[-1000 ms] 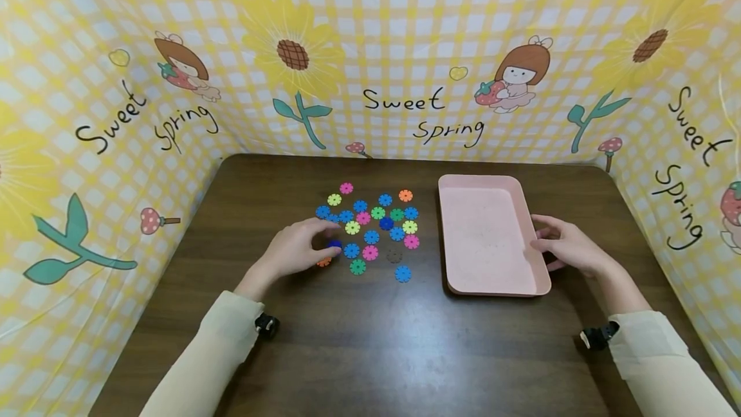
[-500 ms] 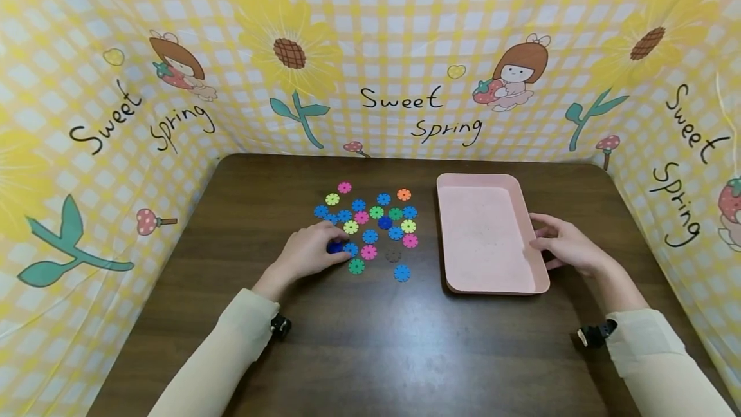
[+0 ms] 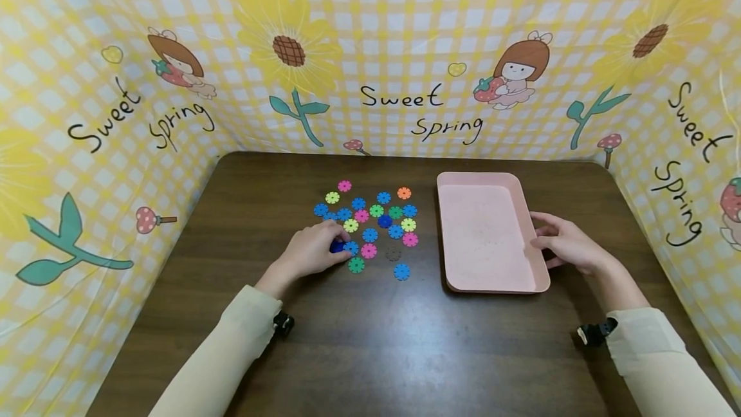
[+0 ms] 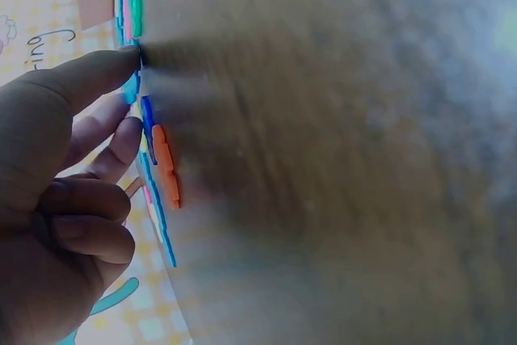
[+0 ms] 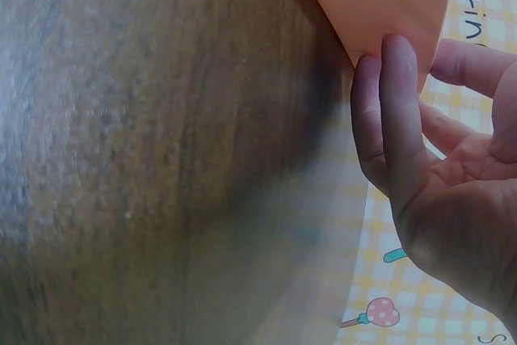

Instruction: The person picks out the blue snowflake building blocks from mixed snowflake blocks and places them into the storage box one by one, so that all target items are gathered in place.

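Observation:
In the head view my left hand is low over the left side of a group of colourful notched plastic discs. Its thumb and index finger close in on a light blue disc from both sides and pinch it. A dark blue disc shows between those fingers. In the left wrist view an orange disc lies beside a dark blue disc, under the curled other fingers. My right hand grips the right wall of a pink tray, with the thumb at the rim and fingers against the outside.
Several pink, green, yellow, blue and orange discs lie flat across the brown table, among them a lone blue disc nearest the front. Patterned yellow cloth walls off the back and both sides.
My left hand has shifted right across the discs, and its fingers have drawn together around the light blue one. It now covers the orange disc. The right hand stays at the tray.

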The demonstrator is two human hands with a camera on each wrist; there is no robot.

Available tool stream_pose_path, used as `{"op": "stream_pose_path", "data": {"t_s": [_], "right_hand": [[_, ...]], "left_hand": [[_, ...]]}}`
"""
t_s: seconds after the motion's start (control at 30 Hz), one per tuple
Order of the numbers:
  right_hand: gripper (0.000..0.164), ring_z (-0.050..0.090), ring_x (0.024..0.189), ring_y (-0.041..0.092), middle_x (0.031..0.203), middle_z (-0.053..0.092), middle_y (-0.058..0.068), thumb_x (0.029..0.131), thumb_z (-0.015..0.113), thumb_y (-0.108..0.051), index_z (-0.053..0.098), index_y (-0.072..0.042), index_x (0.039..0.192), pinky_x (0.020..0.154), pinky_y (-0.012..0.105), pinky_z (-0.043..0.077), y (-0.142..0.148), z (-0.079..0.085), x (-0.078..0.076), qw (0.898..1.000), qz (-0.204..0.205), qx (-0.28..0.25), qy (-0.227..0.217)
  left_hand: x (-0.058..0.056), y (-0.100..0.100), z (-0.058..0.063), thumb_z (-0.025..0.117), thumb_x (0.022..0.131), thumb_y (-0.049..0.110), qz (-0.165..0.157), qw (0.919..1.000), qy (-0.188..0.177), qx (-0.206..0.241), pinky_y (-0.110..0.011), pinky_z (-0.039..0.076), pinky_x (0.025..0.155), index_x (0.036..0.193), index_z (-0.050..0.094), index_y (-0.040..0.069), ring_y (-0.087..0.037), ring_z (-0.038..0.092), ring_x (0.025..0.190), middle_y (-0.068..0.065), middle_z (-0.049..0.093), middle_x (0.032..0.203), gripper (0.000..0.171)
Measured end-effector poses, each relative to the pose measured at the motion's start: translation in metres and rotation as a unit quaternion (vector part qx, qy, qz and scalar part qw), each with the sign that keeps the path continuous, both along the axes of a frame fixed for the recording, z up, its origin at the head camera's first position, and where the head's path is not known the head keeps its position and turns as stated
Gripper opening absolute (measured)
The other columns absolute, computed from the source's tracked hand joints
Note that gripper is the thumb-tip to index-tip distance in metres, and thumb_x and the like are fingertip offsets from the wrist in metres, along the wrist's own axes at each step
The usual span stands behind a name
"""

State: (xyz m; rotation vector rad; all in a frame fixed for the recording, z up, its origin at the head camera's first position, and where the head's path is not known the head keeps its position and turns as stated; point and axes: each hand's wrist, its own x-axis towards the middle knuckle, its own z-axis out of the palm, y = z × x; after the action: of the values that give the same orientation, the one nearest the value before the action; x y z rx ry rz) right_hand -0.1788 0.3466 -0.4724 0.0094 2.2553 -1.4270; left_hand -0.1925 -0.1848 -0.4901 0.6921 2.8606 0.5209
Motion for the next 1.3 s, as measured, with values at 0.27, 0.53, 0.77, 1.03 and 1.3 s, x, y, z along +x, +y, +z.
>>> {"op": "stream_pose_path", "data": {"t_s": [0.27,0.53,0.77,1.03,1.3], "right_hand": [[0.077,0.066,0.105,0.032,0.142,0.042,0.04,0.104,0.058,-0.009,0.012,0.001,0.164,0.073,0.049,0.061,0.0,0.002,0.0,1.0,0.003,-0.003,0.002],[0.077,0.067,0.104,0.032,0.142,0.042,0.04,0.104,0.057,-0.009,0.011,0.001,0.164,0.073,0.049,0.061,-0.001,0.003,0.001,1.0,0.003,-0.005,0.0],[0.077,0.066,0.106,0.033,0.143,0.041,0.04,0.105,0.056,-0.01,0.009,0.001,0.164,0.074,0.049,0.061,0.001,0.001,0.001,1.0,0.004,-0.004,-0.003],[0.077,0.066,0.107,0.032,0.143,0.041,0.04,0.105,0.056,-0.009,0.009,0.0,0.165,0.075,0.049,0.061,0.001,0.0,0.001,1.0,0.002,-0.008,-0.003],[0.076,0.066,0.106,0.033,0.142,0.042,0.04,0.104,0.056,-0.009,0.011,-0.001,0.165,0.074,0.05,0.061,0.001,-0.003,0.0,1.0,0.0,-0.006,0.001]], "left_hand": [[0.0,0.001,-0.001,0.081,0.093,0.032,0.006,0.9991,-0.001,0.041,-0.038,0.055,0.071,0.111,0.069,0.021,-0.01,0.062,0.078,0.01,0.066,0.094,0.024],[0.001,-0.001,-0.003,0.077,0.096,0.024,0.006,0.9947,-0.002,0.102,-0.035,0.053,0.069,0.115,0.076,0.02,-0.007,0.06,0.072,0.015,0.067,0.087,0.02],[0.003,0.0,-0.002,0.075,0.097,0.021,0.005,0.9903,-0.003,0.139,-0.035,0.052,0.073,0.118,0.078,0.02,-0.01,0.061,0.076,0.013,0.069,0.09,0.021],[0.004,0.006,0.006,0.072,0.1,0.019,0.001,0.9764,-0.028,0.214,-0.043,0.055,0.09,0.124,0.077,0.015,-0.011,0.069,0.103,0.003,0.076,0.116,0.025],[0.004,0.02,0.013,0.072,0.1,0.017,-0.011,0.9642,-0.04,0.262,-0.033,0.055,0.073,0.125,0.077,0.013,-0.009,0.064,0.078,0.0,0.076,0.109,0.026]]}}
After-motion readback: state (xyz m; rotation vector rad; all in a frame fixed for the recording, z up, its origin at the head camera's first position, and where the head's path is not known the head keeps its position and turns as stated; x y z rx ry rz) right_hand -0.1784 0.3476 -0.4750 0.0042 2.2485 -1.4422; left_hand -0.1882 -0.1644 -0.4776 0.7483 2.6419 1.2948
